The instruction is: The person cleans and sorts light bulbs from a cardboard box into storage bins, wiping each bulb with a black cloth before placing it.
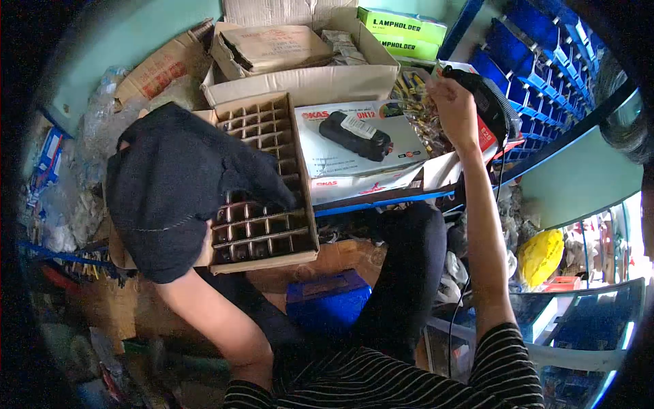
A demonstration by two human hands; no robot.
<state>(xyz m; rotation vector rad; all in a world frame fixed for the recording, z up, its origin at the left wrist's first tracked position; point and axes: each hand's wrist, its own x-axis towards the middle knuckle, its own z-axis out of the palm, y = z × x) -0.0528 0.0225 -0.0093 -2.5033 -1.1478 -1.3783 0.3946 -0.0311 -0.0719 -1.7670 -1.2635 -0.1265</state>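
Observation:
My left hand is mostly hidden under a black cloth cap, which it holds up over the left part of a cardboard box with dividers. The cap's brim reaches right across the box's small compartments. My right hand is raised at the right, its fingers curled together beside a black mesh item. Whether the fingertips grip the edge of that item or something smaller cannot be made out. Between the hands, a black pouch-like packet with a white label lies on a white printed box.
Behind stand an open carton and green lampholder boxes. Blue parts bins line the right side. Clear plastic bags pile up at left. A blue box is below, between my legs.

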